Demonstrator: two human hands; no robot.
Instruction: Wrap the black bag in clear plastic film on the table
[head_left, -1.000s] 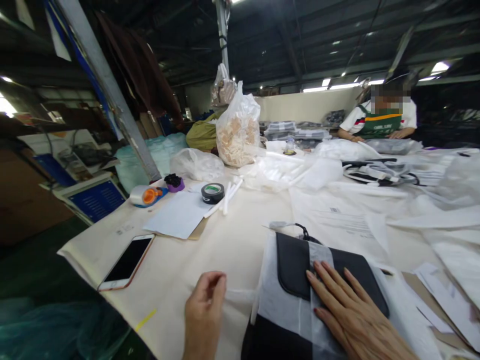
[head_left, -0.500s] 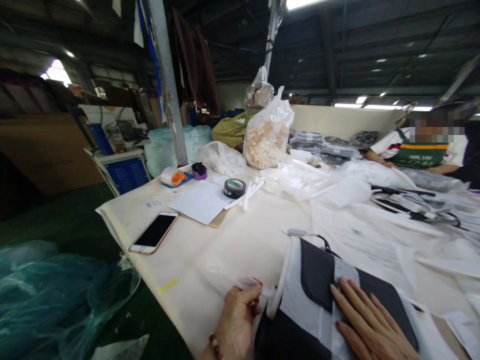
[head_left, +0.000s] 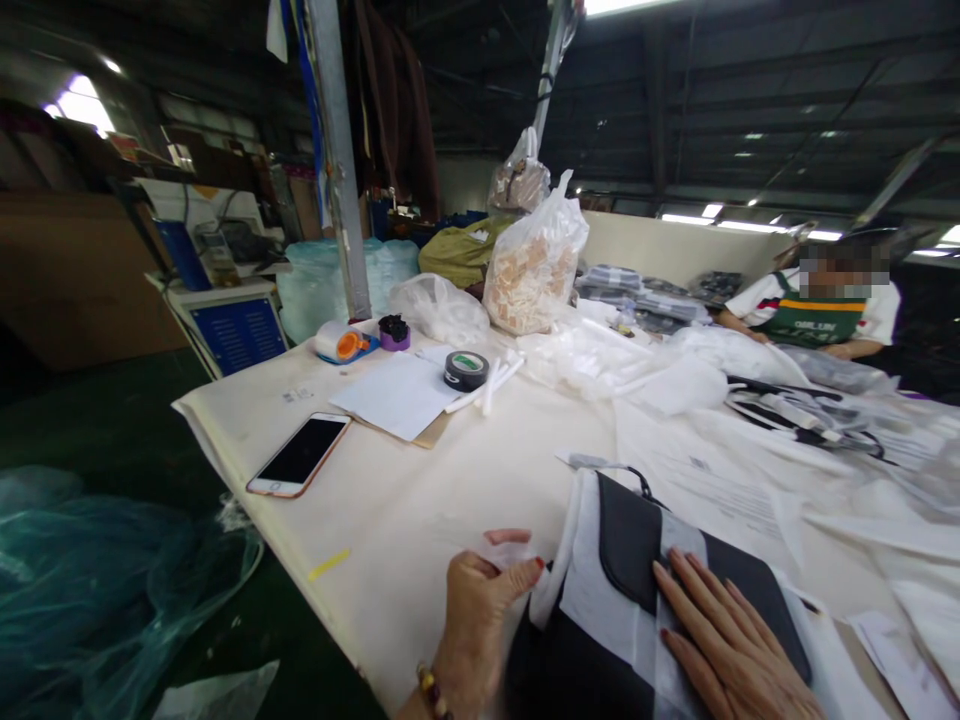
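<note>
A black handbag with a front flap lies on the table, strips of thin white wrapping across it. My right hand rests flat on the bag, fingers stretched out over the flap and wrapping. Beside the bag's left edge, my left hand pinches a piece of thin translucent film between thumb and fingers. How far the film reaches under or round the bag is hidden. A tag on a black cord lies at the bag's far edge.
Left on the table lie a phone, paper sheets, black tape and white rods. Behind stands a filled clear bag. Cords and plastic lie right. A co-worker sits across.
My left hand has turned and moved slightly up, its index finger now raised; the film that stretched left of it is gathered at the fingers. My right hand stays on the bag.
</note>
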